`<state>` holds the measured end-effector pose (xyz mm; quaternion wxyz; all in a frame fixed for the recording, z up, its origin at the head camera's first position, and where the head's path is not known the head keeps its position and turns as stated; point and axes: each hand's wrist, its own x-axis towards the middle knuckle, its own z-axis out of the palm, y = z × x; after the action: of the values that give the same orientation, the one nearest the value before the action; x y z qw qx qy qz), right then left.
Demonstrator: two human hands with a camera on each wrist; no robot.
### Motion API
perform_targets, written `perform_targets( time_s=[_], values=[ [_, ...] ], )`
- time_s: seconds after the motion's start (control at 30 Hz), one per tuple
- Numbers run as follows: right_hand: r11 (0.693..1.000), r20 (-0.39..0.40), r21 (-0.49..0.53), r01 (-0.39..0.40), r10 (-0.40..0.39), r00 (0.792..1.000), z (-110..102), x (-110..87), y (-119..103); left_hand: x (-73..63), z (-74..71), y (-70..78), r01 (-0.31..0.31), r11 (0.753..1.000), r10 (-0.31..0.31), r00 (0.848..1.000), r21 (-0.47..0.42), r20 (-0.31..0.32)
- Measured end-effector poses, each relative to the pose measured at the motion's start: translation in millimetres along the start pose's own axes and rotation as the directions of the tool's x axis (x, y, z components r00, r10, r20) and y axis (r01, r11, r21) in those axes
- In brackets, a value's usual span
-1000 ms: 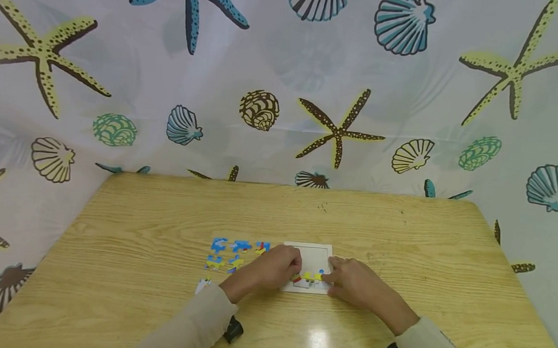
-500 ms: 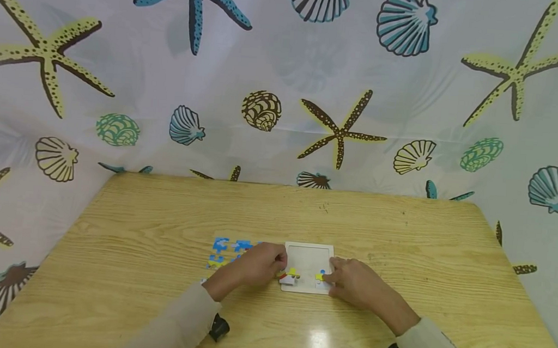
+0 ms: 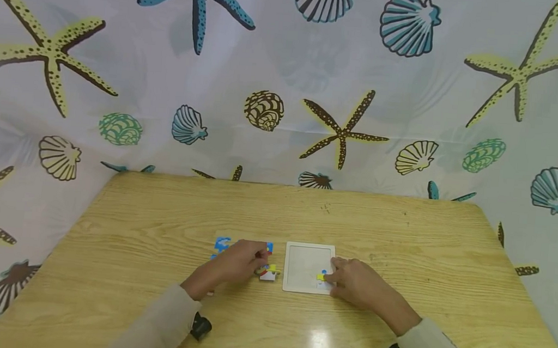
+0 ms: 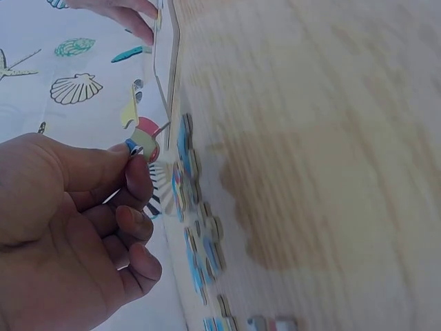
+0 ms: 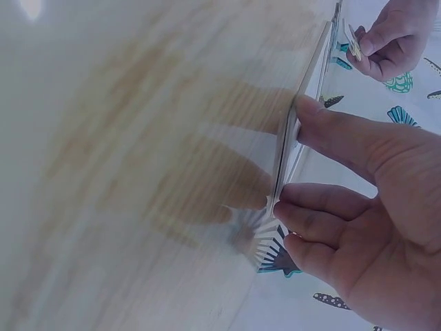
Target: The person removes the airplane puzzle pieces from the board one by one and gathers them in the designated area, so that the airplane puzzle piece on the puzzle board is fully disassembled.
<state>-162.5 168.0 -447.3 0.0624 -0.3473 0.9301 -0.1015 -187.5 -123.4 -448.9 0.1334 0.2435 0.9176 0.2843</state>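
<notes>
My left hand point(image 3: 242, 261) pinches a puzzle piece point(image 3: 268, 275) with yellow, white and red on it between thumb and index finger. It is held up off the table, left of the white puzzle frame point(image 3: 287, 267). In the left wrist view, the piece point(image 4: 143, 132) also shows a bit of blue at the fingertips. At the frame's right side, my right hand point(image 3: 356, 281) rests its fingers and thumb along the edge. Its index fingertip touches a yellow, white and blue corner piece point(image 3: 322, 277) in the frame's lower right corner.
Loose blue puzzle pieces point(image 3: 222, 243) lie on the wooden table point(image 3: 402, 238) behind and under the left hand. The left wrist view shows several of these pieces point(image 4: 196, 265) in a row. A shell-print cloth point(image 3: 288, 60) hangs around the table.
My left hand has moved left from over the frame, carrying the red, yellow and white piece out of its bottom row. My right hand has stayed at the frame's right edge.
</notes>
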Motion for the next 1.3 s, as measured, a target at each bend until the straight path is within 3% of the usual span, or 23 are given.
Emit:
perform_targets(
  time_s=[0.67,0.93,1.17,1.3],
  values=[
    [0.999,-0.017,0.001,0.043,-0.043,0.999,0.7,-0.4,4.0,-18.3,-19.2,-27.5,-0.013,1.0,0.013,1.0,0.019,0.016],
    [0.999,-0.019,-0.002,0.035,-0.035,0.999,-0.2,-2.4,4.7,-23.2,-23.1,-31.3,-0.054,0.998,0.054,0.998,0.021,0.029],
    [1.0,-0.006,-0.007,0.026,-0.026,1.0,2.0,-0.1,5.2,-34.2,-24.7,-35.8,-0.023,1.0,0.025,0.998,-0.02,0.054],
    [1.0,0.001,-0.014,0.021,-0.021,1.0,1.5,0.3,5.7,-36.6,-24.5,-38.2,-0.053,0.998,0.055,0.997,-0.022,0.059]
  ],
)
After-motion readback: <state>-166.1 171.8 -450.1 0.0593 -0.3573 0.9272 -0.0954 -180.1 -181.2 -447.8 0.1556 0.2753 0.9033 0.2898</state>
